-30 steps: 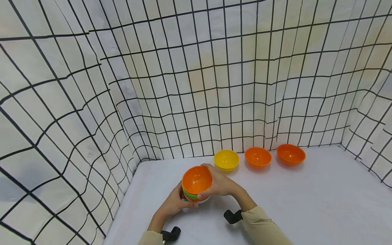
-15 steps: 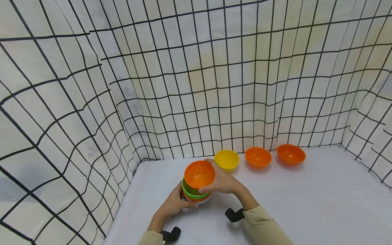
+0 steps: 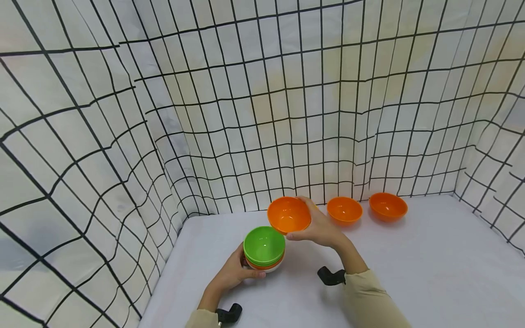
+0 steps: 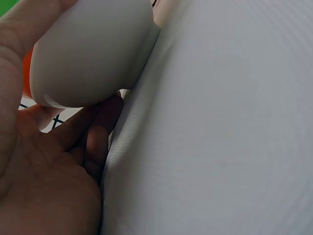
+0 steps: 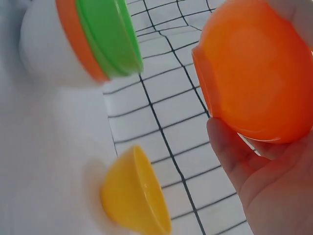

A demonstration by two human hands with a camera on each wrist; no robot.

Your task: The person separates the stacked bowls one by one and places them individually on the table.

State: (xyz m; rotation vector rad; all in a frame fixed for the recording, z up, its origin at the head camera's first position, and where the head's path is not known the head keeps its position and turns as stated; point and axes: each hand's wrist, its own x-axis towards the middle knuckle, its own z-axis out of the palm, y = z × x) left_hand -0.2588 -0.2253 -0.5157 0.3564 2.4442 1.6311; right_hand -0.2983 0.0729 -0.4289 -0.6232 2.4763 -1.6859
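Note:
My right hand (image 3: pixel 324 231) holds an orange bowl (image 3: pixel 289 215) by its side, thumb near the front and fingers at the far side. It is raised up and to the right of a stack of nested bowls. A green bowl (image 3: pixel 264 245) tops that stack, with another green rim and an orange rim below. The white bowl (image 4: pixel 98 54) at the bottom stands on the table. Around the stack's lower left side, my left hand (image 3: pixel 234 272) grips with thumb in front and fingers behind. In the right wrist view, the orange bowl (image 5: pixel 259 73) hangs apart from the stack.
A yellow bowl (image 5: pixel 129 191) stands at the back, mostly hidden in the head view behind the right hand and its bowl. Further right are two orange bowls, a nearer one (image 3: pixel 344 211) and an outer one (image 3: pixel 388 207). A gridded white curtain (image 3: pixel 246 136) encloses the white table (image 3: pixel 410 273).
My right hand has lifted the orange bowl off the stack and carried it right and away from me, uncovering the green bowl. The left hand stays on the stack.

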